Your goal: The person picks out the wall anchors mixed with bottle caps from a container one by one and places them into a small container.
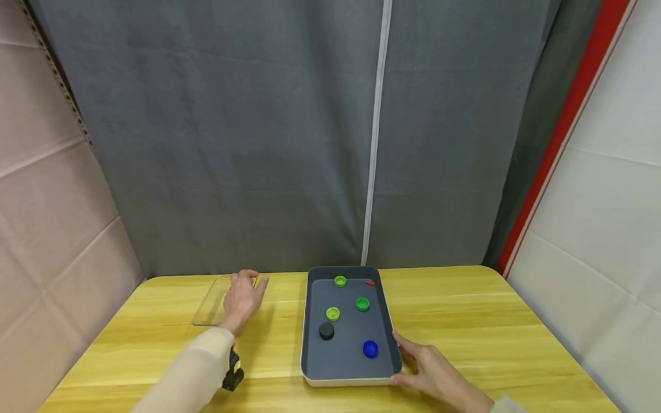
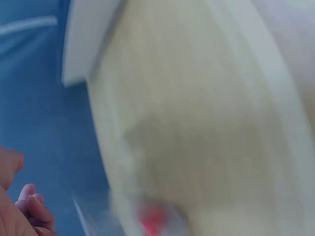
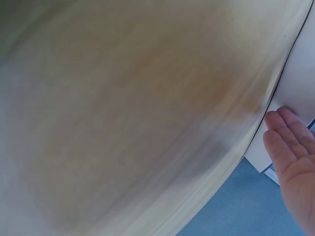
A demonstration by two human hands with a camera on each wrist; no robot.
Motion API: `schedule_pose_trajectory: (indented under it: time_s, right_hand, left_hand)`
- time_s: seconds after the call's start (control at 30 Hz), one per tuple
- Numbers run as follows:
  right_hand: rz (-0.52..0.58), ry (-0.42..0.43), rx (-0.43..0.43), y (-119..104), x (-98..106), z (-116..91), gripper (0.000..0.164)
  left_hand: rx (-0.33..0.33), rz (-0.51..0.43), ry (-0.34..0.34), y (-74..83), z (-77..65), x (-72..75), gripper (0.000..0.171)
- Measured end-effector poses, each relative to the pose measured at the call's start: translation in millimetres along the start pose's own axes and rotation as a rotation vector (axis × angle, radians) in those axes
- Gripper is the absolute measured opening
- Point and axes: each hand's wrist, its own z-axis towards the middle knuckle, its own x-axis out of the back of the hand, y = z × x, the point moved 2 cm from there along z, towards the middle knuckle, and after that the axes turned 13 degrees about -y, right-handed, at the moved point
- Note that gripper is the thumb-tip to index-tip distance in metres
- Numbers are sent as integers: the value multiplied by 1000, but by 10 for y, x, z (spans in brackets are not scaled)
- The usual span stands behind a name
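A dark grey tray [image 1: 346,361] with a pale outer side stands in the middle of the table. In it lie a blue bottle cap [image 1: 370,349], a black cap [image 1: 326,331], a green cap [image 1: 362,304], two yellow-green caps [image 1: 333,314] and a small red piece [image 1: 369,282]. My right hand [image 1: 428,370] touches the tray's near right corner with thumb and fingers; the right wrist view shows its fingers [image 3: 283,142] straight. Over a clear, flat, rectangular piece [image 1: 206,304] at the left is my left hand [image 1: 244,298], its fingers loosely bent, nothing visible in them.
The wooden table [image 1: 465,321] ends at a grey curtain [image 1: 248,143] behind. White panels [image 1: 609,229] flank it on both sides. A blurred red spot [image 2: 151,219] shows low in the left wrist view; its kind cannot be made out.
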Motion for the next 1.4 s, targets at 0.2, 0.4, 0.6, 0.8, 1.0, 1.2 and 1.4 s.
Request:
schedule_pose_trajectory:
  time_s: [0.2, 0.4, 0.6, 0.8, 1.0, 1.2, 1.4]
  right_hand:
    - [0, -6, -11, 7, 9, -1, 90]
    - [8, -7, -19, -18, 2, -1, 90]
    - [17, -9, -34, -35, -11, -38, 91]
    - [-9, 10, -15, -44, -21, -58, 90]
    - [18, -7, -14, -65, -45, -58, 89]
    - [35, -12, -22, -78, -27, -66, 89]
    - [60, -29, -22, -72, -28, -60, 88]
  left_hand:
    - [-83, -95, 33, 570, 48, -299, 36]
    - [-111, -131, -6, 997, 42, -608, 33]
    - [-132, -130, -47, 1271, 17, -854, 32]
    - [-108, -147, -93, 1429, -7, -1085, 32]
    - [-70, -111, -94, 1506, -13, -1311, 32]
    - [-63, -121, -72, 1527, 3, -1469, 33]
    - [-41, -131, -52, 1495, 38, -1604, 34]
